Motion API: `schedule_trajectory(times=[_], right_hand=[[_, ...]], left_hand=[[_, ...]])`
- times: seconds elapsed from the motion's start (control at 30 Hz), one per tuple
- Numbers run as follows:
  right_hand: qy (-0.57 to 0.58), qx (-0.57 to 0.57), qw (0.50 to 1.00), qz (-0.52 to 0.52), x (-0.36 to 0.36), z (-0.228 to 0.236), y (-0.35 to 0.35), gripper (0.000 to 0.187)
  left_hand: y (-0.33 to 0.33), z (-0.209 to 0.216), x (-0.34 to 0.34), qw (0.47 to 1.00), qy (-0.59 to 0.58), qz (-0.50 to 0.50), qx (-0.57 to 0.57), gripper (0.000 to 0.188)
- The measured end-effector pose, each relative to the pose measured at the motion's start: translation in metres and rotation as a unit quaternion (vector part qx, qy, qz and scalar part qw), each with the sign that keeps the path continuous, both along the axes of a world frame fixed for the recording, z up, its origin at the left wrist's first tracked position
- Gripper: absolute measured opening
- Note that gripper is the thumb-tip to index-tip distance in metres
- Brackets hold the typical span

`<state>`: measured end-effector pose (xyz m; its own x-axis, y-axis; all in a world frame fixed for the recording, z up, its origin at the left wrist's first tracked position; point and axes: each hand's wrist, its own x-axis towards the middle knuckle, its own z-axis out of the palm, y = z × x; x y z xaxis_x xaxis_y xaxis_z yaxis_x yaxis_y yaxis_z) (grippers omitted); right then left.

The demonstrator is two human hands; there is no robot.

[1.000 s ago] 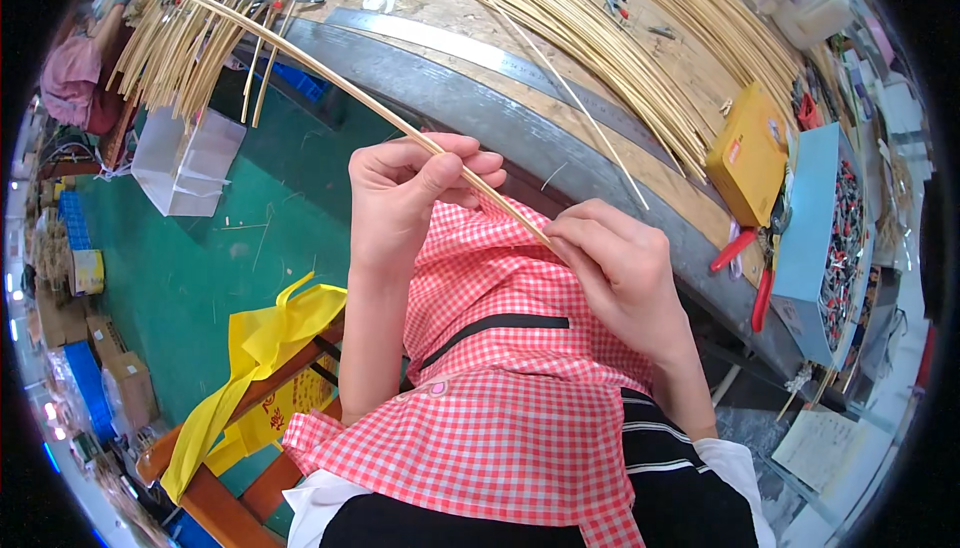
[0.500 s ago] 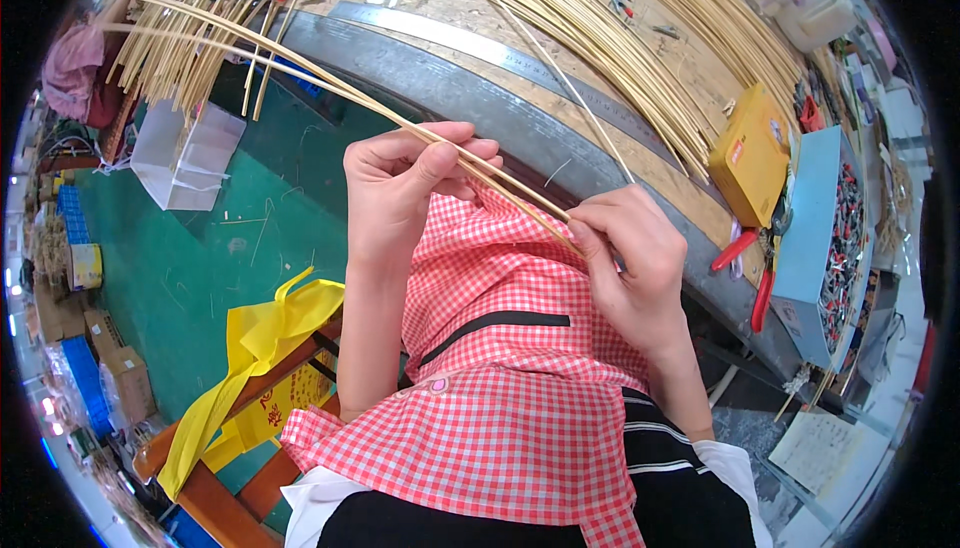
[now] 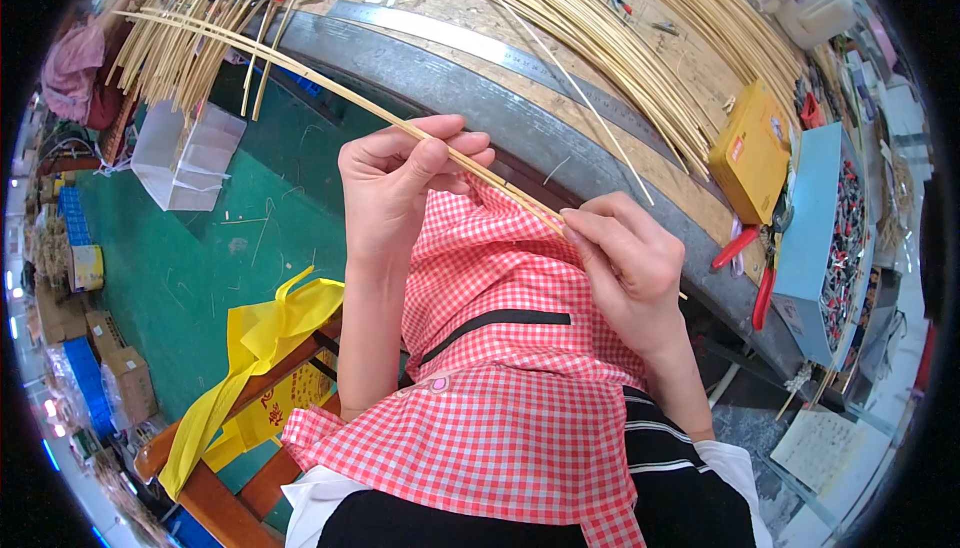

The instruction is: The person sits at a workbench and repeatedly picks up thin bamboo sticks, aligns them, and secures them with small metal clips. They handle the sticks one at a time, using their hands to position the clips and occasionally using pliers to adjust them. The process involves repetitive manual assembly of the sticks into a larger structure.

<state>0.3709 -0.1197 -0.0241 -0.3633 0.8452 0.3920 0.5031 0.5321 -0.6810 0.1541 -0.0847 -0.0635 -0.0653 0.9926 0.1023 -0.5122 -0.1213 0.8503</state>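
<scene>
Two long, thin tan sticks (image 3: 330, 85) that look like bamboo slant across in front of me, above my red checked apron (image 3: 500, 388). They lie close together along most of their length and part slightly at the far left end. Around their middle, my left hand (image 3: 385, 183) is closed, with the thumb on top and fingers beneath. Farther right, my right hand (image 3: 635, 258) pinches them between thumb and fingertips. A short stick end shows just beyond the right hand's outer side. Inside the right hand, the sticks are hidden.
Across the bench lie bundles of similar sticks (image 3: 560, 18) and a steel ruler (image 3: 440, 38). At right are a yellow box (image 3: 750, 153), red-handled pliers (image 3: 764, 283) and a blue box (image 3: 808, 233) of small clips. Yellow cloth (image 3: 255, 338) hangs on a wooden chair at lower left.
The two sticks have drawn together from a wider fork, and their far left ends have shifted. A stick end now shows past my right hand. Both hands have moved only slightly.
</scene>
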Motion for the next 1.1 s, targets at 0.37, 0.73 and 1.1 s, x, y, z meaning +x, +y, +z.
schedule_trajectory(times=[0.37, 0.73, 1.1], right_hand=[[-0.049, 0.02, 0.998, 0.023, 0.0, -0.003, 0.002, 0.012], [0.032, -0.101, 0.991, 0.082, -0.002, 0.007, 0.009, 0.01], [0.278, 0.083, 0.957, 0.014, -0.021, 0.081, 0.054, 0.008]], left_hand=[[-0.003, 0.004, 0.0, 0.998, 0.057, 0.011, 0.03, 0.017], [-0.009, 0.018, 0.003, 0.997, 0.033, 0.01, 0.071, 0.023], [0.012, 0.085, 0.042, 0.92, 0.3, -0.044, 0.249, 0.019]])
